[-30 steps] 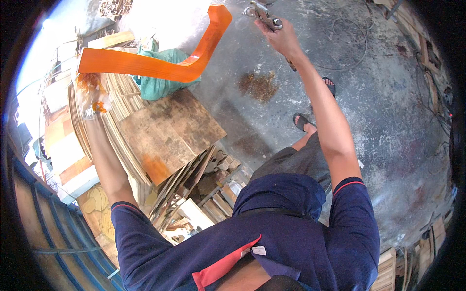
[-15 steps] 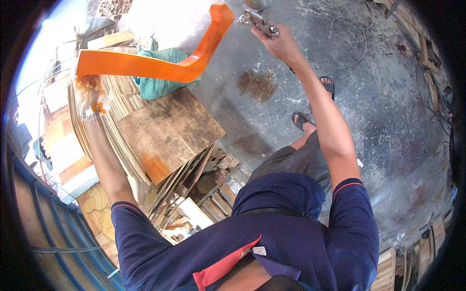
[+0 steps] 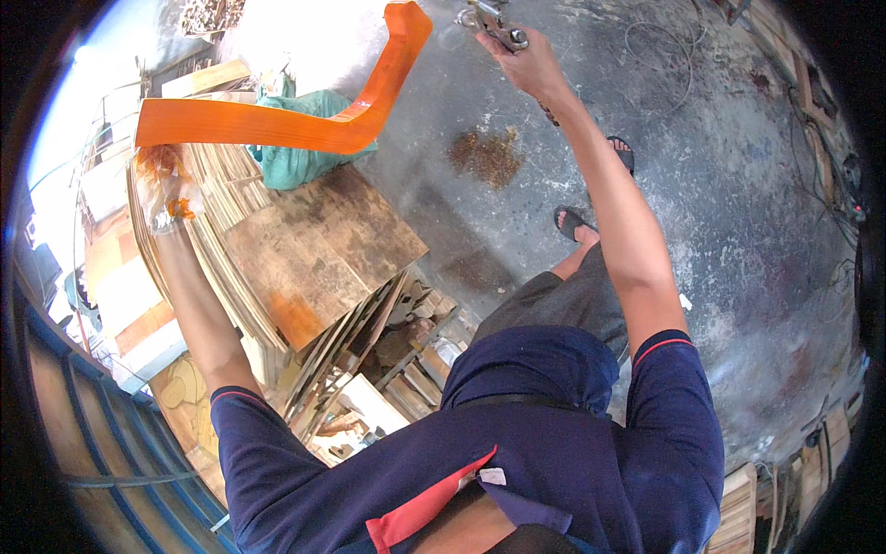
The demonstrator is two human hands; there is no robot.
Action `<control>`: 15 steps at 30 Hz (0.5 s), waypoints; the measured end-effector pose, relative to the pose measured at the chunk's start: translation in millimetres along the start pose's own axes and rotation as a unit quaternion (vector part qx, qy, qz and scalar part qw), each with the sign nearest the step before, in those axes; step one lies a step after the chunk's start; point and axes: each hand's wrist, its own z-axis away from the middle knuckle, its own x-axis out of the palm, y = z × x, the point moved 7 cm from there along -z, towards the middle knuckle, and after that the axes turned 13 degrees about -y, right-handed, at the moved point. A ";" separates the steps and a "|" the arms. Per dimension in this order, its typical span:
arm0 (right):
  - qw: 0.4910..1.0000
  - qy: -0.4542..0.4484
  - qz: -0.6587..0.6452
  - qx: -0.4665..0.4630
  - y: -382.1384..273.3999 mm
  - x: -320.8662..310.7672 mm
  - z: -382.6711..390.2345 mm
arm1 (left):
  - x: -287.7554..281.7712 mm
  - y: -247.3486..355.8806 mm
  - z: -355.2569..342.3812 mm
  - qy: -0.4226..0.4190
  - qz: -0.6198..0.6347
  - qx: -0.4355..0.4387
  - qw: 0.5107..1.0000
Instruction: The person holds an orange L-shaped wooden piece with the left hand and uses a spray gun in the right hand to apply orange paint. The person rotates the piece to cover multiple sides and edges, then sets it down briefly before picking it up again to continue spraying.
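Observation:
My left hand (image 3: 170,189), covered by a clear plastic bag smeared with orange, is closed on one end of a bent orange wooden piece (image 3: 277,125), held up over the wood stacks. The piece is glossy and its far arm rises toward the top centre. My right hand (image 3: 526,65) grips a metal spray gun (image 3: 506,37), its head pointed left toward the upper end of the piece, a short gap away. A pale haze lies behind that end.
Stacked sheets and boards (image 3: 323,249) fill the left, with green cloth (image 3: 295,171) among them. Grey concrete floor (image 3: 738,258) spreads right, with a brown stain (image 3: 484,157) and thin hoses (image 3: 646,46). A blue-framed panel (image 3: 101,434) stands lower left; more wood lines the right edge.
The orange piece and my left hand have shifted slightly left. My right hand with the spray gun dipped left, then rose a little. Both hands keep their grip.

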 end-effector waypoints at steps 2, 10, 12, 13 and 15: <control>1.000 0.022 0.006 -0.006 6.2 -0.4 3.4 | 4.6 -0.3 1.8 -0.075 0.048 0.018 0.996; 0.998 -0.038 0.039 0.030 37.7 21.6 22.7 | -26.2 -5.2 -9.1 -0.027 0.017 0.015 0.999; 0.997 -0.046 0.028 0.061 44.2 26.5 22.0 | -30.8 -1.5 -8.5 -0.029 -0.126 0.026 0.991; 0.999 -0.026 0.016 0.020 38.6 24.0 19.6 | -32.6 -1.4 -5.9 -0.026 -0.186 0.027 0.982; 1.000 0.013 0.005 -0.009 28.9 20.0 14.9 | -35.5 -2.9 -4.2 -0.029 -0.141 0.024 0.989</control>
